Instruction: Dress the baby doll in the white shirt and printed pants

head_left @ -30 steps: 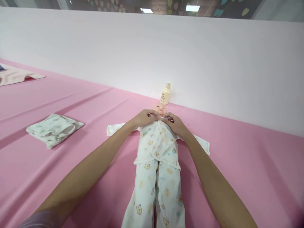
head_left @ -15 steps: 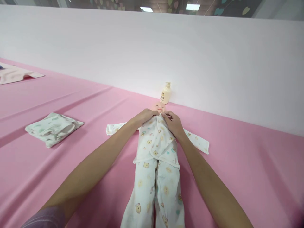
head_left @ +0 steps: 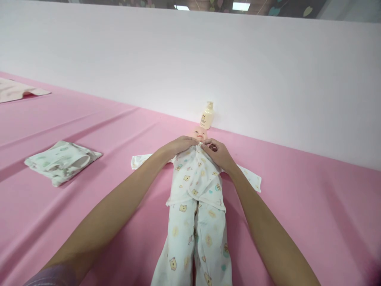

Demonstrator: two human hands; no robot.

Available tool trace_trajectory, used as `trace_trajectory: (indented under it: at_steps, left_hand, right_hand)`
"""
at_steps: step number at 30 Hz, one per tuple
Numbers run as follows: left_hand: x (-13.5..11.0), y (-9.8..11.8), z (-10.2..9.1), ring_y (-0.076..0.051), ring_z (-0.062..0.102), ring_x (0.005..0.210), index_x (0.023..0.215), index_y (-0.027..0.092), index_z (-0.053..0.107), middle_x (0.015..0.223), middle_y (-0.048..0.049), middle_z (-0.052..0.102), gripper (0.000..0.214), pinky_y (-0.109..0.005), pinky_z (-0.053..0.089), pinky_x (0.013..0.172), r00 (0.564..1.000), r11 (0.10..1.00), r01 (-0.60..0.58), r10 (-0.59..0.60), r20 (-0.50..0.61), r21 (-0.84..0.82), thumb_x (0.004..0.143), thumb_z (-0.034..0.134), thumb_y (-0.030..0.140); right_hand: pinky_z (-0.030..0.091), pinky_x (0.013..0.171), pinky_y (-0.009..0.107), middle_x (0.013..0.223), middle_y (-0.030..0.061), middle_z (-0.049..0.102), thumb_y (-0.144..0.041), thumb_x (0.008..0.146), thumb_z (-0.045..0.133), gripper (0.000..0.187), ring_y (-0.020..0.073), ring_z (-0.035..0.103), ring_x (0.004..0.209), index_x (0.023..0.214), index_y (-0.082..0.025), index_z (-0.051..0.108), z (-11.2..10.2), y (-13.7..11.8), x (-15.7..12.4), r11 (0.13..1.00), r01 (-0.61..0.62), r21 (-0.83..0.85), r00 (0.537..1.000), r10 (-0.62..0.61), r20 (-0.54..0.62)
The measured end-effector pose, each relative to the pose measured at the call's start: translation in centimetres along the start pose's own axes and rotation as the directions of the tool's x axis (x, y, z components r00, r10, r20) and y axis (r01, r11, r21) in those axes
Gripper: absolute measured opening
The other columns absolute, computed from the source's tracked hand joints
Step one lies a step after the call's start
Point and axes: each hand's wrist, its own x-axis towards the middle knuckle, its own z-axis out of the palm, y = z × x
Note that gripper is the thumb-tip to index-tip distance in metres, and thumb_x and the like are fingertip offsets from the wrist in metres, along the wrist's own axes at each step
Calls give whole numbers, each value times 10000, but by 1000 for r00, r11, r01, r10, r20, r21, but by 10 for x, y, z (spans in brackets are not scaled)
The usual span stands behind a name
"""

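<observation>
A baby doll (head_left: 200, 134) lies on its back on the pink surface (head_left: 297, 206), head toward the wall. It wears a white printed top (head_left: 195, 180) and matching trousers (head_left: 193, 242). My left hand (head_left: 178, 144) and my right hand (head_left: 218, 154) meet at the top's collar just under the doll's chin, both pinching the fabric edges there. The empty sleeves lie spread out to each side.
A cream pump bottle (head_left: 206, 115) stands against the white wall (head_left: 190, 63) behind the doll's head. A folded printed garment (head_left: 61, 161) lies to the left. A pale pink cloth (head_left: 18, 89) lies at the far left edge.
Both hands have drawn the collar edges together nearer the doll's chin. The view has shifted slightly, so things sit a little further left.
</observation>
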Motion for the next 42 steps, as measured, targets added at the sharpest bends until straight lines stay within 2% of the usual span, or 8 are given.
trace_trajectory:
  at_steps: [7,15,26,29,31,36,39,42]
  left_hand:
    - [0,3,-2,-308,757,1022,915,219,850,1047,-81,837,334,-341,586,823,999,999,40,-39,-20,32,767,797,515]
    - [2,-7,-15,-258,717,1074,1016,236,836,1126,-65,808,331,-312,564,873,988,971,-155,152,28,181,781,837,469]
    - [8,-22,19,-216,671,994,1039,193,665,1094,-76,741,313,-324,507,860,896,936,-187,287,-339,297,843,779,408]
    - [-19,-22,24,-221,626,1051,1078,198,606,1153,-76,705,241,-355,491,938,791,863,-268,451,-413,429,861,700,248]
    - [-56,-24,23,-242,585,1087,1083,211,598,1174,-77,681,201,-383,483,952,738,767,-323,571,-360,555,895,662,237]
    - [-163,-53,21,-261,597,1062,1185,249,592,1166,-73,652,300,-413,511,914,781,583,-465,624,-1,666,963,693,423]
    - [-184,-72,27,-236,633,960,1226,245,575,1185,-77,652,360,-392,530,826,802,587,-439,598,2,680,968,699,463]
    - [-175,-75,35,-222,646,880,1156,214,588,1088,-75,680,211,-378,499,772,755,474,-420,656,8,774,1047,581,394]
  right_hand:
    - [476,710,346,892,29,725,-562,886,732,314,185,556,736,940,-254,763,8,-3,1,999,-18,-29,995,15,-95]
    - [471,750,356,894,28,742,-540,835,795,304,194,552,767,968,-267,823,7,0,0,997,-75,0,988,74,-136]
    - [448,963,432,1012,80,744,-394,853,806,175,283,594,1031,903,-243,732,15,-6,2,958,1,-286,892,-130,-432]
    - [457,931,410,1026,66,728,-350,923,731,138,256,588,981,958,-236,660,10,-25,-21,944,60,-325,892,-197,-407]
    - [473,874,391,1051,56,710,-384,954,716,176,240,588,934,1034,-243,646,3,-44,-54,926,152,-347,942,-242,-233]
    - [507,879,387,1125,56,675,-385,934,787,274,259,620,1054,1111,-262,617,-6,-76,-156,860,297,-415,952,-231,202]
    - [516,849,387,1104,66,670,-322,946,775,228,269,630,1041,1071,-247,599,5,-70,-180,816,249,-522,969,-208,135]
    - [505,842,386,1044,70,686,-242,999,707,123,261,641,977,1074,-222,611,17,-62,-172,679,295,-672,946,-306,106]
